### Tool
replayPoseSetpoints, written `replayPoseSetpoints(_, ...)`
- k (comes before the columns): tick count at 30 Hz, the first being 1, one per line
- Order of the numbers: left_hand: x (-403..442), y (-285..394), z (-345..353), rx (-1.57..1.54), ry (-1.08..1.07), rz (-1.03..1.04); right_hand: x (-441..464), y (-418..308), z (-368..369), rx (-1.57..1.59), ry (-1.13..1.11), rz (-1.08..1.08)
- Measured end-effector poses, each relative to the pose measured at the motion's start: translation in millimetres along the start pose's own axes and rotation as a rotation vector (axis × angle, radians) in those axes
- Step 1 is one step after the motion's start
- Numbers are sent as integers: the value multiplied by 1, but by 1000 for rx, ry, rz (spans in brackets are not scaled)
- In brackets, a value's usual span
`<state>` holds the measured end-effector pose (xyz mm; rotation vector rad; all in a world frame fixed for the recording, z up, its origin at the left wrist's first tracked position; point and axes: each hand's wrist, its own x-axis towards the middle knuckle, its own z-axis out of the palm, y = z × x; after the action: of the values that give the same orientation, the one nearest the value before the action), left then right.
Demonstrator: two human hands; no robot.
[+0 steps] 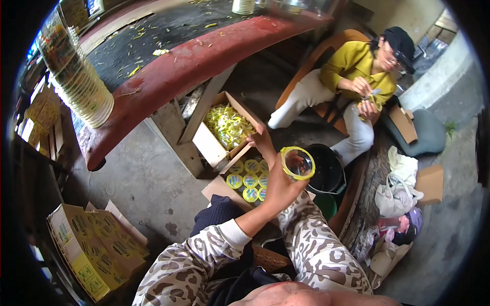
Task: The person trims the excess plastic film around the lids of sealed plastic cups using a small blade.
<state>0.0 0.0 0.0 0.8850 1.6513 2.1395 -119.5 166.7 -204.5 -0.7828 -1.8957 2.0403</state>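
My left hand (283,186) is closed around a clear plastic cup (298,173) with a yellow rim, tilted so that its round top faces me. Past it, partly hidden by the left hand and cup, my right hand (264,145) reaches over the near edge of a cardboard box (209,145). Its fingers look apart, and I see nothing between them. Yellow and whitish strips (229,125) fill that box. Just below my hands, a second carton holds rows of yellow-lidded cups (250,180), partly covered by my left arm.
A person (362,76) in a yellow shirt sits opposite, working on a yellow-rimmed cup. Stacked clear cups (84,81) lean on the red-edged table (204,56). A black bucket (326,168) stands at right, near bags (398,196). Yellow printed cartons (97,245) sit at lower left.
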Motion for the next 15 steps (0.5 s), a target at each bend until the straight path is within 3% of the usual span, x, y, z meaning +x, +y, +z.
replayPoseSetpoints(2, 13, -5, -1, 83, -14, -5, -23, 13, -21, 40, 76, 25)
replayPoseSetpoints(6, 7, -4, 22, 59, -6, 54, -98, 67, -91, -42, 155, -383)
replayPoseSetpoints(9, 8, -13, 25, 27, -21, 86, -204, -29, -122, -487, -219, 77)
replayPoseSetpoints(12, 8, -30, 25, 95, -90, 69, -256, -11, -167, -579, -123, -31)
replayPoseSetpoints(13, 10, -36, 27, 69, -118, 64, -294, -54, -167, -614, -51, 14)
replayPoseSetpoints(15, 8, -34, 32, -13, -174, 11, -333, -59, -188, -850, 188, 56)
